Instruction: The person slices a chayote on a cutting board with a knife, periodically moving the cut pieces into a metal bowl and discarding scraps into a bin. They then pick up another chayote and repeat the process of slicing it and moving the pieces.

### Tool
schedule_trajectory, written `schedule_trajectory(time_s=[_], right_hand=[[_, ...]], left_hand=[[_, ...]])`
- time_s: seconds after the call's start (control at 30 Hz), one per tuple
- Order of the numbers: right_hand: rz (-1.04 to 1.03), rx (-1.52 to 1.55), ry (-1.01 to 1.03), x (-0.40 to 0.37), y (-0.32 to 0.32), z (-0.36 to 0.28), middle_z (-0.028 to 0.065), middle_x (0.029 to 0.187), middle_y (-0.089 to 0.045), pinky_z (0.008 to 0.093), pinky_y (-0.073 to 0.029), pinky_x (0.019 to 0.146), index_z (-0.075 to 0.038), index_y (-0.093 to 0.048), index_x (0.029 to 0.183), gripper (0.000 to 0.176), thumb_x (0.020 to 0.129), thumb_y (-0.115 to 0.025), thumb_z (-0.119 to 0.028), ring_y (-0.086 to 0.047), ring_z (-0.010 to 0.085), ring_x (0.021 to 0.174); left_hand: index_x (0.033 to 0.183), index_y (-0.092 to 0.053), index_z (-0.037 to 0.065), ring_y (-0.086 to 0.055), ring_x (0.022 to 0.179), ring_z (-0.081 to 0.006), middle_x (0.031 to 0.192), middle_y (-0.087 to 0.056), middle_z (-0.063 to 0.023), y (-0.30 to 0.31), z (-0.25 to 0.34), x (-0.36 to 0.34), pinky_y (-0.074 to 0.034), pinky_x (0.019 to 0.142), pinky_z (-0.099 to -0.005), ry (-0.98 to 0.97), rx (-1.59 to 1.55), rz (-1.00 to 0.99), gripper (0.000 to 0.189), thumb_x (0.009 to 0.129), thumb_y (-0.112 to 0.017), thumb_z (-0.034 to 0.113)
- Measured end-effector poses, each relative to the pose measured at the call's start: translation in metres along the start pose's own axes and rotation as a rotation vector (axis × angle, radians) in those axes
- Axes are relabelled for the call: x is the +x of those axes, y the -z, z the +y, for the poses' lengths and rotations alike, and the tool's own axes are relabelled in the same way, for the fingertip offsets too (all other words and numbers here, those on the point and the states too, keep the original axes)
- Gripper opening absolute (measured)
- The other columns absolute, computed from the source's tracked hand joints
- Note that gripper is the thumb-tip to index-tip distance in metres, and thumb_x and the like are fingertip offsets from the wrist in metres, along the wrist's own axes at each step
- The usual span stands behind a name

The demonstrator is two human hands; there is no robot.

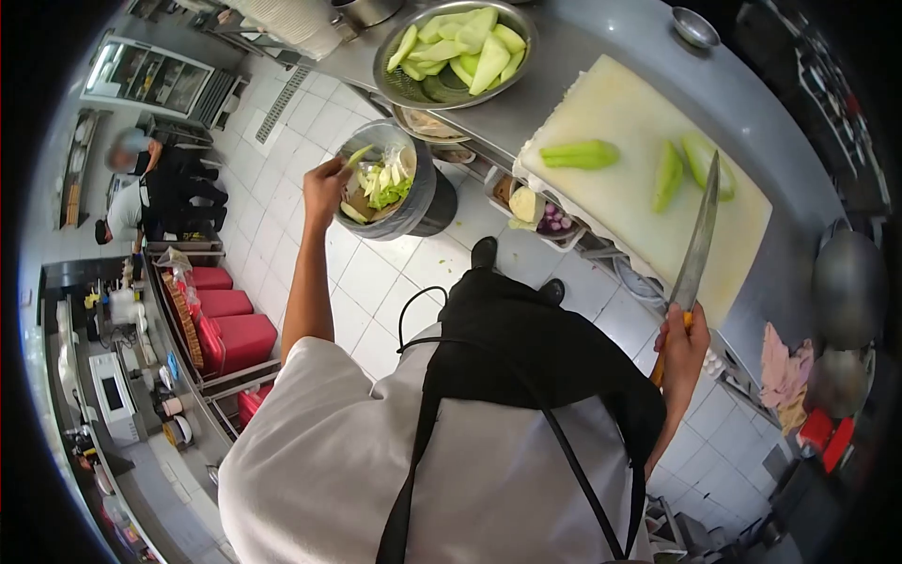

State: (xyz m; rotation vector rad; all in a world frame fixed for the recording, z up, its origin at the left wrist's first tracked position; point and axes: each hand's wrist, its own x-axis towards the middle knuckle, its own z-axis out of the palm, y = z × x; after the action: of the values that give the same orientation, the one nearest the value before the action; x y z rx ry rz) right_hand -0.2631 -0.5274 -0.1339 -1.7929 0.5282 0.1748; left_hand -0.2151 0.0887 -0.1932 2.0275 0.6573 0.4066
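My left hand [325, 188] is closed on a thin green vegetable piece [358, 156] above the lined trash bin [421, 193], which holds peels and leafy scraps. On the right, my right hand [683, 344] grips the handle of a large knife [700, 235], its blade reaching over the cutting board [648, 226]. Three pale green vegetable pieces lie on the board: one at the left [580, 154], one in the middle [668, 177] and one at the right [703, 164], partly behind the blade. A metal colander [383, 80] of similar green pieces stands on the counter.
A basket [567, 240] with purple onions sits below the counter edge. A small metal bowl [695, 27] stands at the back. Pink cloth [785, 368] and dark pans [848, 287] are at the right. Red bins [237, 342] and two people [169, 193] are at the left.
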Motion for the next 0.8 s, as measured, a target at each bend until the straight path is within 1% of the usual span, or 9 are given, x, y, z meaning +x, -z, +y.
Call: schedule_trajectory(time_s=[0.1, 0.13, 0.2, 0.27, 0.33, 0.4, 0.47, 0.67, 0.8], right_hand=[[-0.016, -0.001, -0.013, -0.002, -0.004, -0.006, 0.0002, 0.069, -0.052, 0.0244, -0.041, 0.049, -0.002, -0.062, 0.113, 0.024, 0.102, -0.062, -0.023, -0.049, 0.0076, 0.053], [-0.019, 0.000, -0.016, -0.003, -0.005, -0.008, 0.0002, 0.069, -0.052, 0.0247, -0.041, 0.049, -0.003, -0.061, 0.110, 0.023, 0.103, -0.062, -0.025, -0.050, 0.0079, 0.053], [-0.025, 0.009, -0.031, -0.006, -0.006, -0.011, -0.0001, 0.067, -0.052, 0.0247, -0.041, 0.048, -0.002, -0.061, 0.109, 0.023, 0.103, -0.061, -0.025, -0.049, 0.0074, 0.053], [-0.034, -0.009, -0.048, -0.011, -0.009, -0.014, -0.0004, 0.066, -0.051, 0.0241, -0.039, 0.048, -0.001, -0.062, 0.113, 0.025, 0.103, -0.062, -0.024, -0.047, 0.0064, 0.051], [-0.044, -0.003, -0.070, -0.014, -0.012, -0.014, -0.0006, 0.065, -0.051, 0.0244, -0.039, 0.048, -0.001, -0.062, 0.113, 0.025, 0.103, -0.061, -0.024, -0.047, 0.0065, 0.052], [-0.059, 0.005, -0.076, -0.015, -0.016, -0.014, -0.0005, 0.065, -0.051, 0.0247, -0.039, 0.048, -0.001, -0.062, 0.112, 0.025, 0.103, -0.061, -0.024, -0.047, 0.0067, 0.052], [-0.062, 0.012, -0.083, -0.018, -0.016, -0.012, -0.0003, 0.066, -0.051, 0.0249, -0.040, 0.048, -0.001, -0.061, 0.112, 0.024, 0.103, -0.061, -0.024, -0.047, 0.0069, 0.052], [-0.020, 0.070, -0.143, -0.035, -0.009, -0.006, -0.0002, 0.068, -0.051, 0.0250, -0.041, 0.050, -0.002, -0.061, 0.108, 0.021, 0.103, -0.062, -0.022, -0.047, 0.0073, 0.055], [0.015, 0.084, -0.173, -0.046, -0.003, 0.001, -0.0004, 0.068, -0.051, 0.0247, -0.042, 0.050, -0.002, -0.060, 0.106, 0.019, 0.102, -0.062, -0.021, -0.047, 0.0074, 0.056]], left_hand=[[0.128, -0.061, -0.013, -0.069, 0.102, -0.0435, 0.110, -0.070, -0.0317, 0.013, -0.053, 0.015, -0.054, 0.090, -0.0447, 0.140, 0.833, 0.110, 0.077, 0.071, -0.084, 0.033], [0.126, -0.062, -0.011, -0.067, 0.109, -0.0424, 0.117, -0.068, -0.0303, -0.002, -0.044, 0.007, -0.053, 0.093, -0.0438, -0.046, 0.806, 0.255, 0.068, 0.074, -0.084, 0.027], [0.126, -0.063, -0.007, -0.065, 0.114, -0.0401, 0.122, -0.067, -0.0260, -0.036, 0.011, -0.016, -0.051, 0.097, -0.0425, -0.177, 0.369, 0.061, 0.057, 0.079, -0.083, 0.019], [0.127, -0.065, -0.002, -0.064, 0.117, -0.0370, 0.125, -0.067, -0.0222, -0.088, 0.048, -0.037, -0.050, 0.099, -0.0422, -0.361, 0.293, -0.055, 0.049, 0.083, -0.080, 0.012], [0.126, -0.067, 0.000, -0.064, 0.113, -0.0380, 0.123, -0.066, -0.0217, -0.133, 0.133, -0.076, -0.050, 0.099, -0.0422, -0.516, 0.123, -0.310, 0.049, 0.081, -0.082, 0.016], [0.130, -0.064, 0.003, -0.065, 0.113, -0.0332, 0.130, -0.063, -0.0176, -0.175, 0.152, -0.086, -0.055, 0.091, -0.0392, -0.683, 0.188, -0.456, 0.051, 0.084, -0.082, 0.017], [0.126, -0.066, 0.003, -0.065, 0.107, -0.0354, 0.123, -0.064, -0.0186, -0.213, 0.164, -0.092, -0.054, 0.088, -0.0382, -0.856, 0.174, -0.409, 0.048, 0.083, -0.082, 0.015], [0.122, -0.067, 0.002, -0.066, 0.093, -0.0335, 0.104, -0.068, -0.0175, -0.257, 0.165, -0.062, -0.054, 0.082, -0.0411, -0.752, 0.143, -0.620, 0.042, 0.080, -0.072, -0.004], [0.126, -0.067, 0.003, -0.068, 0.093, -0.0322, 0.107, -0.070, -0.0186, -0.248, 0.179, -0.064, -0.056, 0.083, -0.0387, -0.704, 0.173, -0.660, 0.049, 0.079, -0.064, -0.011]])
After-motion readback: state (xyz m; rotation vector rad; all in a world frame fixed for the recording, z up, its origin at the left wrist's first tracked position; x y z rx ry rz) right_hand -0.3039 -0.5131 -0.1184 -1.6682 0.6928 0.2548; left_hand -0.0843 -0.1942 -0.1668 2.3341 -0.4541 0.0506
